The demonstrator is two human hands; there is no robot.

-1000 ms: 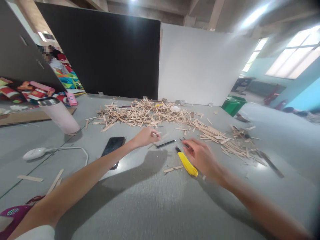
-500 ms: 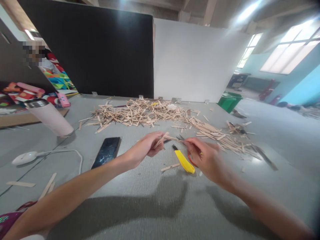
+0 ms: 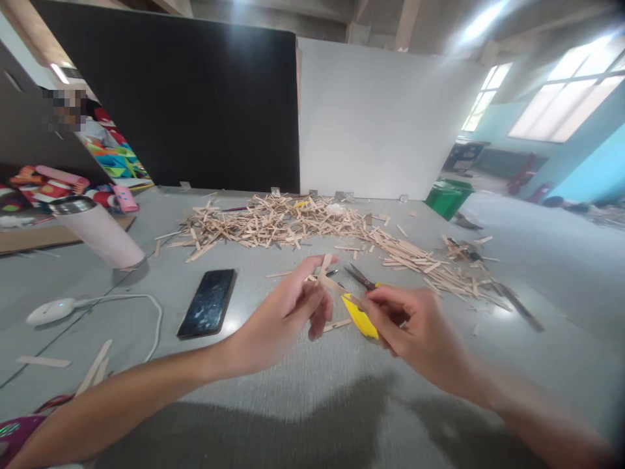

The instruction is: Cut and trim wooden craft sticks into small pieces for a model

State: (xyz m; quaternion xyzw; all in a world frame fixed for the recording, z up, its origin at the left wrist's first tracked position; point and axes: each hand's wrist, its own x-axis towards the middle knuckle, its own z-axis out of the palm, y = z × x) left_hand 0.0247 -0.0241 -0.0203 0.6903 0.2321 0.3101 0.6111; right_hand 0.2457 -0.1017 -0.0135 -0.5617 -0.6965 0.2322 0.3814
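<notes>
Currently, I have the left hand (image 3: pixel 295 303) raised over the middle of the tabletop (image 3: pixel 263 417), its fingers pinching the sticks (image 3: pixel 325 268), two pale strips that meet at an angle; whether they are joined, I can't make out. The right hand (image 3: pixel 413 319) closes its fingers on the lower end of one strip, their tips partly hidden from me. Just beyond it I get the blades of the scissors (image 3: pixel 360 277), aimed towards the tabletop's far edge; their handles run behind the knuckles, so I can't say whether they lie loose or hang from the hand. Below the held strip, the cutter (image 3: pixel 359 316) is partly covered by the right hand. Only a bit of the pen (image 3: pixel 332 273) shows past the left hand. Along the far edge, the pile (image 3: pixel 273 223) is too tangled for me to count. The phone (image 3: pixel 208 303) lies in full view, left of the left hand. My view cuts off the tabletop's near edge and a purple thing (image 3: pixel 19 435) at bottom left.
</notes>
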